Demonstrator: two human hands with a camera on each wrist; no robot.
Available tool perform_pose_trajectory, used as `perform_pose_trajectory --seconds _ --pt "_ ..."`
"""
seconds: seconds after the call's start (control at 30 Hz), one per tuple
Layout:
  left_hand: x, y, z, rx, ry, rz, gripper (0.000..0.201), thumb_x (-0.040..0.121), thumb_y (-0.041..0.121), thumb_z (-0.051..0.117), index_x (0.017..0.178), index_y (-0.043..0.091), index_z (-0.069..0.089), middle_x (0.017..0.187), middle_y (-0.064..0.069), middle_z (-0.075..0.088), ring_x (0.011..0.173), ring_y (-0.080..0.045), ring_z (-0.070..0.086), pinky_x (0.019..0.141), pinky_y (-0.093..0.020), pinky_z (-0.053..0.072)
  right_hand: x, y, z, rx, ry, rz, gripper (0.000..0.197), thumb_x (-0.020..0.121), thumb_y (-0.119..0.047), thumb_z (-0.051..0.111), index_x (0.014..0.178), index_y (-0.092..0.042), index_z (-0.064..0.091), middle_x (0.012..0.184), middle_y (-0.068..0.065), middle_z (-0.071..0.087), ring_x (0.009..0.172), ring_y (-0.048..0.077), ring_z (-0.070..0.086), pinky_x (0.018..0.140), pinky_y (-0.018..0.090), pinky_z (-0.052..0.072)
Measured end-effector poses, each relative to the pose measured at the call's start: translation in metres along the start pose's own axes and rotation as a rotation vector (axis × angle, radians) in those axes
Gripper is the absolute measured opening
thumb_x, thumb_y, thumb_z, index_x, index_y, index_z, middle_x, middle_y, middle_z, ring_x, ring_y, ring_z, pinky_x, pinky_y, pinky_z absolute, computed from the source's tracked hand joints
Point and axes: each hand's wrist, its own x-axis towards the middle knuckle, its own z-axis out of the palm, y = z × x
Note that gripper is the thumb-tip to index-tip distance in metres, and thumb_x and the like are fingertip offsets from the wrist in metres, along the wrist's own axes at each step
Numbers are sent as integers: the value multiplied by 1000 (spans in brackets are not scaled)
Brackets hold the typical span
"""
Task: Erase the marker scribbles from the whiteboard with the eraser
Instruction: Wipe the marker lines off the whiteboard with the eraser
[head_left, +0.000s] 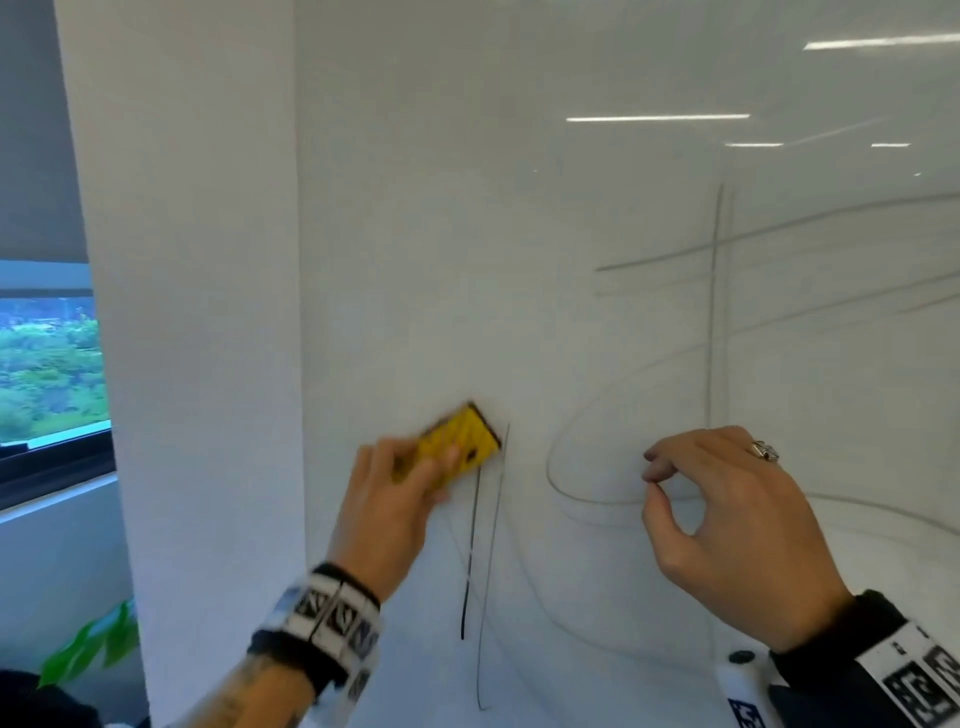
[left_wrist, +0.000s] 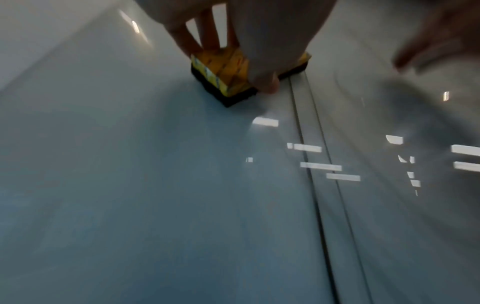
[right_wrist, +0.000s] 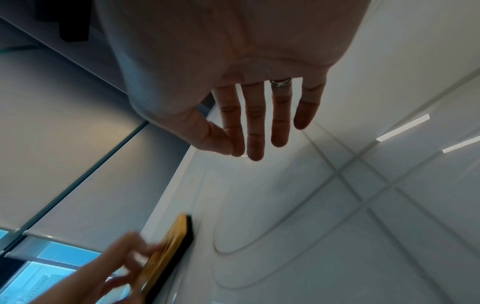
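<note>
Eraser (head_left: 464, 441) flat on the whiteboard (head_left: 519, 260), gripped by the left hand (head_left: 387, 506), right atop the vertical scribbles (head_left: 471, 545)! Right hand (head_left: 727, 525) hovers relaxed, fingers loose, grasping nothing.

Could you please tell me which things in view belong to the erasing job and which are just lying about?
For the job:
eraser, in the left hand
whiteboard
marker lines

Just about:
right hand, holding nothing
window
green plant

Whiteboard (head_left: 519, 260) glossy, smooth, reflective; eraser (head_left: 462, 441) yellow plastic back, black felt-like pad.
</note>
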Motion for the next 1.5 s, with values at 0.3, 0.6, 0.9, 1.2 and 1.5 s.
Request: perform_pose_trajectory --seconds 0.3,0.6,0.9,1.2,1.5 --pt "93 2 -42 118 165 142 54 82 5 72 126 30 54 111 -14 49 92 -34 46 75 -48 50 24 9 -27 -326 55 78 67 67 -39 66 130 -18 61 151 8 44 141 38 37 104 60 35" --pt "162 66 -38 151 191 320 50 86 10 63 127 36 52 115 -13 51 93 -33 45 73 -48 47 19 29 -20 -433 -24 202 109 60 -51 82 151 -10 39 166 11 18 153 40 15 112 70 25" --pt "47 51 0 153 44 358 61 79 8 78 127 36 53 110 -13 54 88 -32 50 70 -41 48 3 55 -33 -464 -71 63 106 71 -49 75 159 -13 28 170 5 7 156 33 13 117 62 26" --pt "216 128 -46 218 238 263 45 84 13 67 125 28 59 114 -12 51 93 -32 45 73 -47 48 4 53 -31 -420 -62 67 110 67 -45 80 158 -12 29 170 6 10 155 34 15 118 62 23" --pt "65 122 15 201 40 290 61 77 9 80 122 37 50 112 -10 50 87 -32 49 70 -43 49 -17 73 -55 -432 -118 38 83 69 -34 76 148 -25 49 165 5 26 152 35 22 117 65 20"
